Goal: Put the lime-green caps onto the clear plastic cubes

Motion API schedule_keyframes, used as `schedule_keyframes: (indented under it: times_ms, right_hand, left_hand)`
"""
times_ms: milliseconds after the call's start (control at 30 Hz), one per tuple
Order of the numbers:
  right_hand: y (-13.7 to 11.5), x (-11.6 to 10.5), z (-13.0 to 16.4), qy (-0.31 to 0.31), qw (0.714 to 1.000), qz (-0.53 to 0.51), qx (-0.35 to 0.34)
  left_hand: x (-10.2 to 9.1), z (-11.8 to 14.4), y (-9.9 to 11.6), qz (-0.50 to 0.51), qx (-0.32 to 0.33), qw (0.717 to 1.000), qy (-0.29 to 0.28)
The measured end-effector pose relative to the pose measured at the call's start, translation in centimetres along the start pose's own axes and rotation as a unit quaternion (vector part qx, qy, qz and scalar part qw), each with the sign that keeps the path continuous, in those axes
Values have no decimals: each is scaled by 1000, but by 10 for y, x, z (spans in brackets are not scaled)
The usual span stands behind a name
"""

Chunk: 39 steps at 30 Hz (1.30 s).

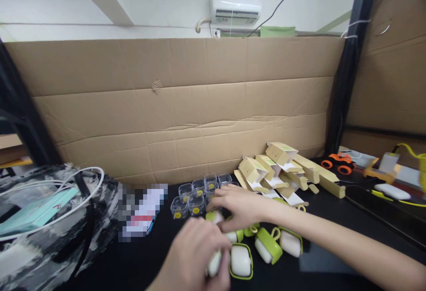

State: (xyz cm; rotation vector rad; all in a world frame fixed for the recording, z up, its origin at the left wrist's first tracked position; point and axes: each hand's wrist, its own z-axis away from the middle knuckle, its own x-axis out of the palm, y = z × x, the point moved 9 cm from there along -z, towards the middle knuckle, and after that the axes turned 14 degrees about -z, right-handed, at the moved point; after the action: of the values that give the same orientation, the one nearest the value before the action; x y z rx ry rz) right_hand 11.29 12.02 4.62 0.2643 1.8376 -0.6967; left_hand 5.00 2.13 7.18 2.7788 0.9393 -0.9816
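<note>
My left hand [195, 255] is low in the middle of the view, curled around a small white rounded item [214, 262] at its fingertips. My right hand [238, 206] reaches in from the right and rests its fingers on a white and green piece [214, 215] just below a cluster of small clear plastic cups [199, 193]. Several white pads with green rims [266, 244] lie on the black table [333, 202] under my right wrist.
A pile of folded tan cardboard boxes [282, 169] lies behind the pads. A patterned bag with a white cable [49, 220] sits at left. An orange toy vehicle [339, 162] and yellow coiled cord [417, 162] are at far right. A cardboard wall [186, 104] backs the table.
</note>
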Motion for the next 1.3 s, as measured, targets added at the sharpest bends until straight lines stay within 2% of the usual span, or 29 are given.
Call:
schedule_keyframes:
  times_ms: [67,100,133,167,300,400,567,667,733,867,967,1100,1200,1300]
  right_hand:
    - [-1,4,-8,-15,1000,9,0]
    - [0,5,-12,-18,1000,12,5]
    - [1,6,-15,-16,1000,16,13]
    - [2,8,-17,-13,1000,18,21]
    - [3,12,-19,19,998,6,51]
    - [-3,1,-11,54,997,-31,53]
    - [-7,-46,7,119,981,-153,31]
    - [9,-67,12,155,960,-230,34]
    - [25,-71,12,179,945,-269,41]
    - [56,-65,8,208,926,-308,67]
    - [66,-62,6,209,921,-320,71]
    - [63,-54,4,153,930,-329,56]
    - [57,-41,2,107,939,-324,46]
    - [51,-29,-1,91,948,-304,38]
  left_hand:
    - [0,-18,-34,-65,-20,997,-25]
    - [5,-26,-50,-100,-27,993,-64]
    - [19,-28,-69,-125,-54,979,-155]
    - [29,-29,-82,-129,-60,967,-211]
    - [63,-23,-109,-109,-59,934,-336]
    - [84,-14,-116,-96,-65,916,-385]
    - [99,-7,-119,-75,-87,906,-408]
    - [99,-5,-116,-51,-101,904,-411]
    - [99,-4,-112,-38,-106,904,-413]
    - [98,-1,-104,-28,-116,906,-405]
    - [101,4,-98,-10,-130,905,-406]
    - [102,7,-95,16,-167,902,-399]
    - [101,10,-104,20,-236,893,-383]
    - [100,14,-112,31,-289,881,-373]
